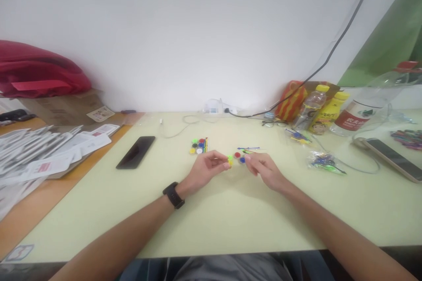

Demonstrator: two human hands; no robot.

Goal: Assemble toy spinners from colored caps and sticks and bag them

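My left hand (208,167) is closed in a pinch at the left end of a set of small paint pots, by a yellow pot (230,163) and a green one. At the other side, my right hand (265,170) pinches beside the blue pot (242,160). A red pot (237,155) sits between the hands. Thin blue and green sticks, likely brushes (249,148), lie just behind my right hand. Behind my left hand rests another set of coloured paint pots (198,145), with thin sticks along its right edge.
A black phone (136,153) lies to the left. On the right are clear bags of coloured pieces (325,162), another phone (392,158) and bottles (356,114). A cable (329,55) runs to a power strip (214,107) by the wall. Papers (42,153) cover the left side.
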